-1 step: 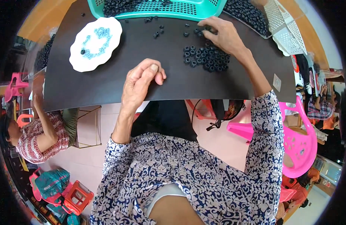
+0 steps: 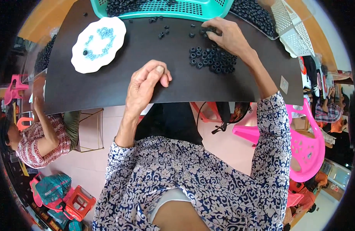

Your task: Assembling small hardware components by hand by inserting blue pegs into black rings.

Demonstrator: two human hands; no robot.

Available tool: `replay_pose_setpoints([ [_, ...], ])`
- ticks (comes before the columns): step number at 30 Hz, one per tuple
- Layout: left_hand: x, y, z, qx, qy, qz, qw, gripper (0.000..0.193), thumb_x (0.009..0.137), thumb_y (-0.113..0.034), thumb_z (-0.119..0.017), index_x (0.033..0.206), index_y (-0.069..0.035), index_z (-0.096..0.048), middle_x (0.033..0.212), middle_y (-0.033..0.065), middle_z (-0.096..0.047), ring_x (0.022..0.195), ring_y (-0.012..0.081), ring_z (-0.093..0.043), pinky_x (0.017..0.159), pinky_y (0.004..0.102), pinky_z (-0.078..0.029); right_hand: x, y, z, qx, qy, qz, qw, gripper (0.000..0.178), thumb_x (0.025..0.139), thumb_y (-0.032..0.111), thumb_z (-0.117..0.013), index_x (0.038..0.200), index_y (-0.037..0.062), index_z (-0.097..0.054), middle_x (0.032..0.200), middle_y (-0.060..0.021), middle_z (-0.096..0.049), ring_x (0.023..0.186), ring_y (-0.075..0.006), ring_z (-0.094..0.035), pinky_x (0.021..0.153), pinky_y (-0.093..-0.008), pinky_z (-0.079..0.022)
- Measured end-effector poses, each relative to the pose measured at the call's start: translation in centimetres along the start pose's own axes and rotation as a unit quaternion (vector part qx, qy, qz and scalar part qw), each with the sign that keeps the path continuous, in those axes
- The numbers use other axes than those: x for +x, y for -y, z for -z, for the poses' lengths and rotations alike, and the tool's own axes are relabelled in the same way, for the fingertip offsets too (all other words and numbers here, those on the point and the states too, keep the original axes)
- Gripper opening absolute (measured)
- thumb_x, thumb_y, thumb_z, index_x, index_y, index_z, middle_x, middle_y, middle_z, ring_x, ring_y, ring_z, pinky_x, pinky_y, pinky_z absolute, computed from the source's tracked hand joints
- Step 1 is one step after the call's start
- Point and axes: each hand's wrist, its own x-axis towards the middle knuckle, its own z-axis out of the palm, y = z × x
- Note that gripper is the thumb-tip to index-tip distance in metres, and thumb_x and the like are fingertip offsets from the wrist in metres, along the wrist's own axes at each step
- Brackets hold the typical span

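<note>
Right hand [image 2: 227, 36], 1 o'clock on bench [image 2: 104, 88]: grip part-open around black ring-ended beads [image 2: 211, 30]; firm hold unclear. Best kept low, light, clear of bead cluster [image 2: 217, 63] at its 7 o'clock. Left hand [image 2: 146, 82] curled, contents hidden.

The light was bright and quite even; the small black pieces [image 2: 212, 59] looked sharp, while the table [image 2: 108, 86] appeared bent at its edge and corners were black.
</note>
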Motion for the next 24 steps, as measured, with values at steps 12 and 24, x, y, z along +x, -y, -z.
replay_pose_setpoints([
  [12,-0.4,-0.9,0.2,0.060,0.030,0.007,0.998,0.020,0.097,-0.014,-0.048,0.090,0.000,-0.061,0.068,0.0020,-0.058,0.073,0.0101,-0.057,0.073,0.0263,-0.047,-0.3,3.7,1.8,0.071,0.049,-0.191,0.978,0.022,0.083,0.014,-0.064,0.103,0.0038,-0.067,0.073,-0.0061,-0.059,0.059,-0.0120,-0.053,0.058,-0.0275,-0.045],
  [24,-0.3,-1.1,-0.1,0.054,0.032,-0.002,0.998,0.020,0.097,-0.013,-0.048,0.090,0.001,-0.060,0.069,0.0027,-0.057,0.075,0.0110,-0.057,0.074,0.0262,-0.047,-0.9,4.8,1.3,0.031,0.032,-0.105,0.993,0.024,0.075,0.011,-0.072,0.096,0.0016,-0.066,0.077,-0.0079,-0.061,0.067,-0.0152,-0.057,0.066,-0.0265,-0.048],
])
